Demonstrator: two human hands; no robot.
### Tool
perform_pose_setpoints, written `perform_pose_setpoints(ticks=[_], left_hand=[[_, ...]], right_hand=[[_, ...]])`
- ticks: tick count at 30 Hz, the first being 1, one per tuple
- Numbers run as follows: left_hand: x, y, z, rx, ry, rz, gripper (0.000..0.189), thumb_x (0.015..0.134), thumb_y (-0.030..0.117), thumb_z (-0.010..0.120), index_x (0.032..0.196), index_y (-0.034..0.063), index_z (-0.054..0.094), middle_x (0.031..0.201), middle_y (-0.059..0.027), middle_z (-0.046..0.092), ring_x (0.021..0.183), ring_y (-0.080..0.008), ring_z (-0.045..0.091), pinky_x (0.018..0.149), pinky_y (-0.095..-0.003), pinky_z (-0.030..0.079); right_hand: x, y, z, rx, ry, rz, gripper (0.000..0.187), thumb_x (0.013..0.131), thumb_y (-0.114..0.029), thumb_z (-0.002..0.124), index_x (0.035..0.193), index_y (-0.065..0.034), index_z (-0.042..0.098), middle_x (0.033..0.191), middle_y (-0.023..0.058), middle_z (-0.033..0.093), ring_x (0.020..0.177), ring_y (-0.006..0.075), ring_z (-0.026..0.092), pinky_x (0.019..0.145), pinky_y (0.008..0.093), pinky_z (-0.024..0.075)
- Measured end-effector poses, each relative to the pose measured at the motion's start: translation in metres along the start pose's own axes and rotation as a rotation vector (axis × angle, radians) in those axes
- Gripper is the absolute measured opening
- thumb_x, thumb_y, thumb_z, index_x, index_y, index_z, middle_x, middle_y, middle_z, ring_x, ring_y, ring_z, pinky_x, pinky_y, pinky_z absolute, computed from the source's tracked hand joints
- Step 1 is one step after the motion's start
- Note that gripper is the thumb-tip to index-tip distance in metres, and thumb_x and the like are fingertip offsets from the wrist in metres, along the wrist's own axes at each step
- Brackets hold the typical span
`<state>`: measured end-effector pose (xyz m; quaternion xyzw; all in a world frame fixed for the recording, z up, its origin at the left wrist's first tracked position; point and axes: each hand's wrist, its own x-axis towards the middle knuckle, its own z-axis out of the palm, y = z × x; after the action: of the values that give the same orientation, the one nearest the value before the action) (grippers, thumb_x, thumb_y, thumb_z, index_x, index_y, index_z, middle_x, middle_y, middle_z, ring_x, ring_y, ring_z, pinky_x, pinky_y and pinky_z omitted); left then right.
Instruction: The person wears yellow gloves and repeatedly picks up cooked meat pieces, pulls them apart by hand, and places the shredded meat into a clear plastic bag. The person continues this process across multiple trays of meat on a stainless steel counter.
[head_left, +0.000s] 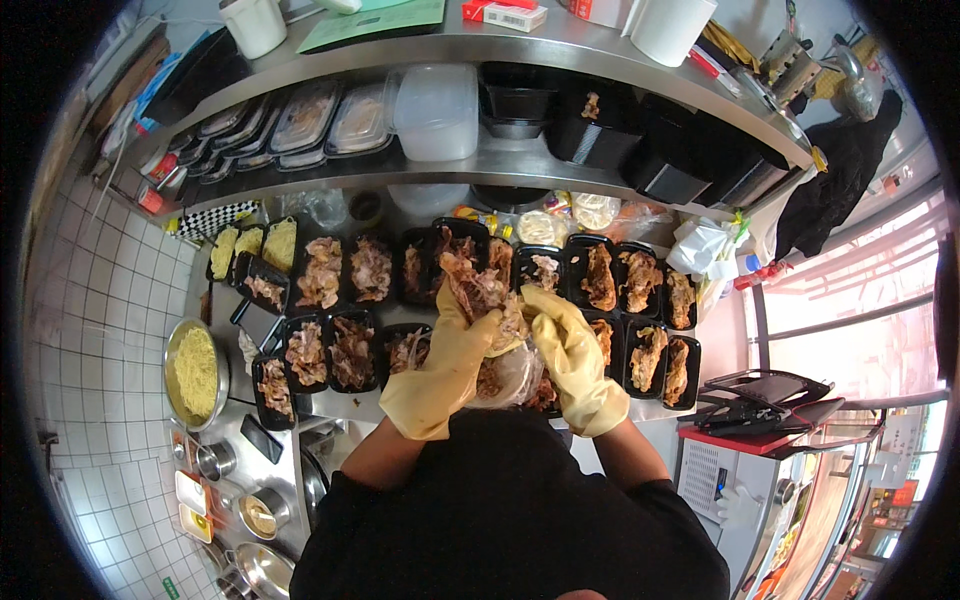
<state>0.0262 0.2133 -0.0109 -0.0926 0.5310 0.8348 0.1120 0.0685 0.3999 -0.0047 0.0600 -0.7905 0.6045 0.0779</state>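
Both my hands wear yellowish rubber gloves. My left hand (450, 360) grips a piece of cooked meat on the bone (476, 289), held up over the middle of the steel counter. Close at its right side, my right hand (574, 356) has its fingers curled at the edge of the same meat; its fingertips are partly hidden. Beneath the hands lies a clear plastic bag (517, 375) with more meat pieces. Black plastic trays of meat stand around them, among them one at the left (351, 351) and one at the right (646, 358).
At the left are a steel bowl of yellow noodles (195, 375), small trays of noodles (279, 246) and a phone (262, 439). Behind the trays lie plastic bags of food (543, 227). A steel shelf (450, 178) above holds stacked black containers (596, 131) and a translucent tub (437, 112).
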Motion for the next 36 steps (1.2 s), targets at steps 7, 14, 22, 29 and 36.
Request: perform_pose_setpoints(ticks=[7,14,22,29,36], left_hand=[[-0.016,0.023,0.009,0.06,-0.003,-0.091,0.104,0.099,-0.008,0.081,0.184,0.0203,0.028,0.158,-0.0063,0.064,0.14,-0.0221,0.067,0.117,-0.0409,0.059],[-0.021,0.031,0.015,-0.176,-0.063,0.169,0.106,0.099,-0.013,0.078,0.183,0.0202,0.023,0.158,-0.0081,0.063,0.138,-0.0193,0.069,0.116,-0.0379,0.061],[-0.025,0.023,-0.003,-0.207,-0.155,0.163,0.107,0.094,-0.017,0.08,0.181,0.0175,0.029,0.164,-0.0078,0.057,0.144,-0.0219,0.066,0.116,-0.0415,0.062],[-0.014,0.0,-0.018,-0.252,-0.185,0.284,0.118,0.088,-0.019,0.084,0.184,0.0173,0.026,0.176,-0.0089,0.047,0.156,-0.0257,0.058,0.121,-0.0449,0.06],[0.002,-0.009,-0.05,-0.004,-0.325,0.404,0.119,0.084,-0.01,0.096,0.181,0.0128,0.032,0.175,-0.0102,0.05,0.157,-0.029,0.055,0.132,-0.0484,0.051]], right_hand=[[0.012,-0.032,0.004,-0.331,-0.105,0.011,0.068,0.093,-0.015,0.095,0.155,-0.0049,0.07,0.133,0.0212,0.074,0.113,0.0347,0.076,0.1,0.0395,0.0631],[0.007,-0.01,0.017,0.735,-0.066,0.223,0.039,0.098,0.008,0.079,0.136,0.0003,0.078,0.129,0.0121,0.08,0.107,0.0216,0.078,0.091,0.0337,0.0649],[0.004,0.0,0.02,0.591,0.009,0.302,0.022,0.105,-0.001,0.082,0.126,0.0047,0.08,0.125,0.011,0.082,0.108,0.0206,0.078,0.094,0.0324,0.0635],[0.015,-0.005,0.011,0.36,-0.136,-0.057,0.043,0.105,-0.002,0.084,0.147,-0.0004,0.075,0.126,0.0158,0.08,0.126,0.0292,0.076,0.103,0.0387,0.0635],[0.042,-0.05,-0.016,-0.319,-0.504,-0.183,0.055,0.11,-0.032,0.081,0.156,-0.0031,0.069,0.152,0.023,0.074,0.133,0.0378,0.077,0.112,0.0448,0.0634]])
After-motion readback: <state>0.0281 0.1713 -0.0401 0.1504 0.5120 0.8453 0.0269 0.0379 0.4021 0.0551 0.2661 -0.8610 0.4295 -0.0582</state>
